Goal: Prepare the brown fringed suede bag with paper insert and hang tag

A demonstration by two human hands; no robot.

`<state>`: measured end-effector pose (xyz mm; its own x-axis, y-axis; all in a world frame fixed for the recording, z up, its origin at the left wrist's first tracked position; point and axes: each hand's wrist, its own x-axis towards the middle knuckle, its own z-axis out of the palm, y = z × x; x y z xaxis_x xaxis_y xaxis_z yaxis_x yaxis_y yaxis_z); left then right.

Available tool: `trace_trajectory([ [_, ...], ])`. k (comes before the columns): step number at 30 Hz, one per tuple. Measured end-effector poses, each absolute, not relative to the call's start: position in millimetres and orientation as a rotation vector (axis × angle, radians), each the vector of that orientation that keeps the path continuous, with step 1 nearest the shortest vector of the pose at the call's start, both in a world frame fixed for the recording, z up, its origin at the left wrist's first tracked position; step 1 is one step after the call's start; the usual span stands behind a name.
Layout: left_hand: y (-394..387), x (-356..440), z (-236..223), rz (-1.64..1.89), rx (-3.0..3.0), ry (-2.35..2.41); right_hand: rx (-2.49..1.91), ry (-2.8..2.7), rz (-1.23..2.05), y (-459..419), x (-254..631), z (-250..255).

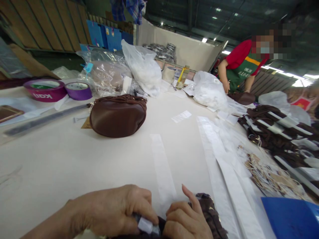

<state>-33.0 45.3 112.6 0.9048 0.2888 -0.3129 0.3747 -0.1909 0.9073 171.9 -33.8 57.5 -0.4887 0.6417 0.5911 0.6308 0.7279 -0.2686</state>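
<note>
Brown braided strap (211, 215), two hands pinching it, left hand (114, 209), right hand (185, 220).

2 bare hands are showing at the bottom edge: left hand (117, 210), right hand (185, 220). No gloves, rings or watch are showing. Left forearm (50, 225) is running bare to the frame edge, no sleeve in view. Nails are looking short and unpainted.

White table (62, 159), brown bag (117, 116), paper strips (163, 169)
</note>
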Motion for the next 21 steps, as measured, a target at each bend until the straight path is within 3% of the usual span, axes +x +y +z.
trace_trajectory([
  [8, 47, -12, 105, -0.325, 2.17, 0.298, -0.936, -2.235, 0.01, -34, 168, 63],
  [12, 48, 0, 96, -0.37, 2.048, 0.215, -0.913, -2.25, 0.017, -35, 168, 63],
  [21, 44, 14, 130, -0.595, 2.135, 0.401, -0.92, -2.248, -0.008, -35, 168, 67],
])
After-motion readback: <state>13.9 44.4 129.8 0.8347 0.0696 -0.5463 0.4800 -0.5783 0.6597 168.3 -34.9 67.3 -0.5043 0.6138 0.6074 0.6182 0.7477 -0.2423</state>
